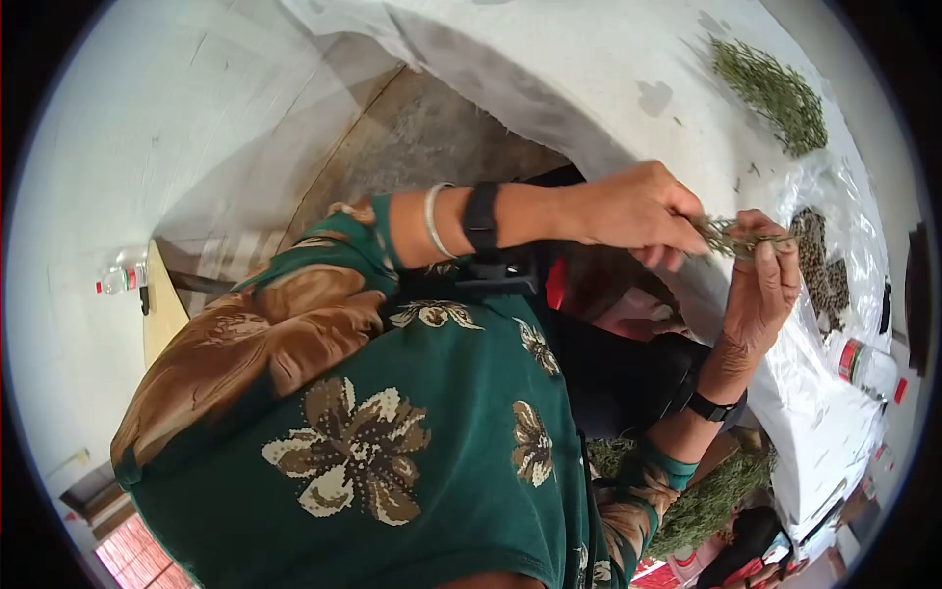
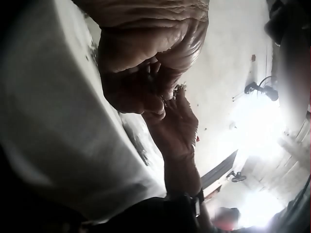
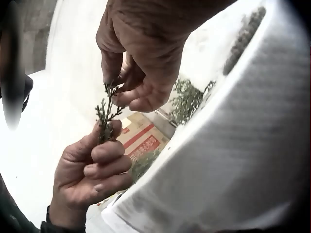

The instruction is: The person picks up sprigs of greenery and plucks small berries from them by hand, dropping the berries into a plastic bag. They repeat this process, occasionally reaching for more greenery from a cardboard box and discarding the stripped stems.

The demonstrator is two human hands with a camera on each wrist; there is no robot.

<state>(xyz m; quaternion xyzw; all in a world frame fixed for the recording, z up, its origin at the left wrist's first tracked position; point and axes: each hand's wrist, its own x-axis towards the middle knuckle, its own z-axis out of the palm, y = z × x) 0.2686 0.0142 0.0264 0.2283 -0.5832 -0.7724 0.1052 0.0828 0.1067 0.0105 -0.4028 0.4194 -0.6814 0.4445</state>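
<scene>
A small green sprig (image 1: pixel 731 238) is held between both hands above the edge of a white-covered surface (image 1: pixel 628 98). My left hand (image 1: pixel 638 211), its back upward, pinches one end. My right hand (image 1: pixel 760 285) pinches the other end between thumb and fingers. In the right wrist view the left fingers (image 3: pixel 107 162) curl round the lower part of the sprig (image 3: pixel 108 114), while the right hand (image 3: pixel 146 53) pinches its top. The left wrist view is dark; the left hand (image 2: pixel 150 53) nearly meets the right hand (image 2: pixel 175 131), and little of the sprig shows.
A green bundle (image 1: pixel 775 93) lies on the white cover. Near the right hand are brown material (image 1: pixel 812 240) in clear plastic and a bottle (image 1: pixel 868 368). A larger green pile (image 1: pixel 706 506) sits below the right arm. The right wrist view shows a printed cardboard box (image 3: pixel 146 138).
</scene>
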